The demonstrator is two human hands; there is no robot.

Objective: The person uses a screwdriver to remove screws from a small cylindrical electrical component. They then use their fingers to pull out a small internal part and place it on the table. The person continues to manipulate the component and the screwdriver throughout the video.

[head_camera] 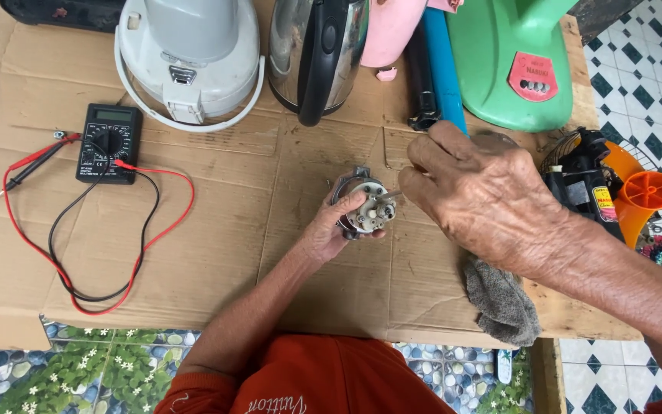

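I see my left hand (329, 230) gripping one small round motor part (365, 205); my right hand (478, 192) pinches one thin tool (389, 195) against it, beside one multimeter (109, 142) and one grey rag (502, 303).

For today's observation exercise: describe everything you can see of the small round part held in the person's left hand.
The small round part is a pale, disc-like piece with a grey metal bracket behind it and small studs on its face. It looks like plastic and metal. The left hand grips it from below, thumb on its face, just above the cardboard sheet. The right hand brings a thin metal tool to its right edge.
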